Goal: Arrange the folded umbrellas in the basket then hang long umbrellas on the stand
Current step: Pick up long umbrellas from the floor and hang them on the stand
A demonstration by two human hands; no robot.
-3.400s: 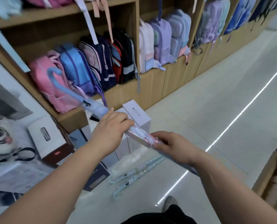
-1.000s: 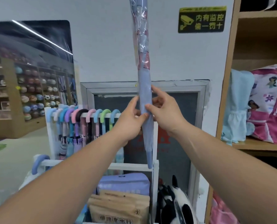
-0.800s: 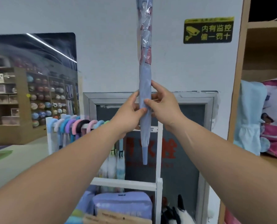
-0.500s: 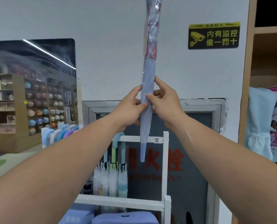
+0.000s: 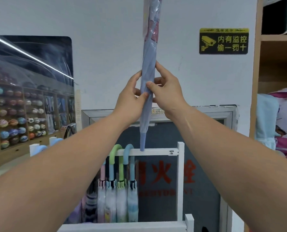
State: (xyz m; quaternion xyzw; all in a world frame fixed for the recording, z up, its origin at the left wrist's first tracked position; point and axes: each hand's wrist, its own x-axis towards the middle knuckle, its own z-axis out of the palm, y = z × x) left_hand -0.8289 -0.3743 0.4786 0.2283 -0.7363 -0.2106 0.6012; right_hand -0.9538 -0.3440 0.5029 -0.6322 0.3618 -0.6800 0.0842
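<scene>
A long light-blue umbrella (image 5: 148, 61) in a clear plastic sleeve stands upright in front of me, its tip pointing down just above the top rail of the white stand (image 5: 156, 151). Its handle end runs out of view at the top. My left hand (image 5: 131, 99) and my right hand (image 5: 166, 91) both pinch its lower shaft from opposite sides. Several long umbrellas hang on the rail by curved handles, among them a green-handled umbrella (image 5: 116, 161) and a blue-handled umbrella (image 5: 128, 158).
A white wall with a black-and-yellow sign (image 5: 223, 41) is behind the stand. A wooden shelf (image 5: 256, 81) with a pink backpack (image 5: 286, 121) stands at the right. A glossy panel (image 5: 30, 91) reflecting shop shelves is at the left.
The view has tilted up a little and the stand sits lower in view. The umbrella stays upright in both hands, its tip now right over the top rail.
</scene>
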